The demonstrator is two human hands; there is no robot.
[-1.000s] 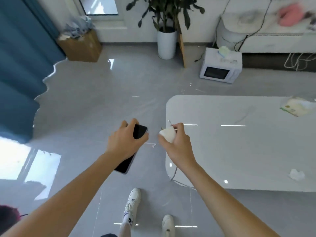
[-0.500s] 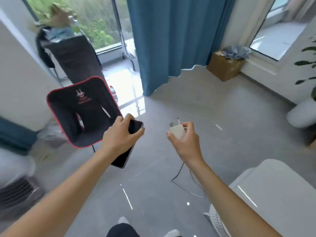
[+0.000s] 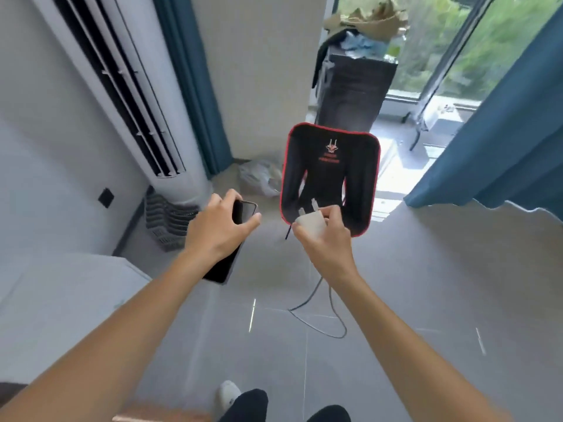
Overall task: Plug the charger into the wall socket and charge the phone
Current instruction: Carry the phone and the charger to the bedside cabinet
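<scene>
- Head view: left hand [image 3: 219, 229] closed around a dark phone [image 3: 227, 254], screen up, held in the air above the grey floor [image 3: 426, 284]; the phone's lower end sticks out below the wrist.
- Right hand [image 3: 324, 242] wrapped around a white charger [image 3: 310, 222], its prongs pointing up and away from the person; both held off the floor, just beside the phone hand but not touching it.
- A thin cable [image 3: 323, 315] hangs from under the right hand and loops over the floor.
- A dark wall socket [image 3: 106, 197] sits low on the left wall, well apart from both hands.
- Between hands and socket: a tall white air conditioner [image 3: 137, 102] standing near the wall, with a ribbed grey object [image 3: 166, 223] at its base.
- Ahead of the right hand, a black chair with red trim [image 3: 330, 178]; the charger overlaps it in the view.
- A crumpled plastic bag [image 3: 259, 178] lies on the floor by the chair.
- Blue curtains [image 3: 502, 147] at right, and a window behind.
- A shoe [image 3: 228, 397] and dark trouser legs at the bottom edge.
</scene>
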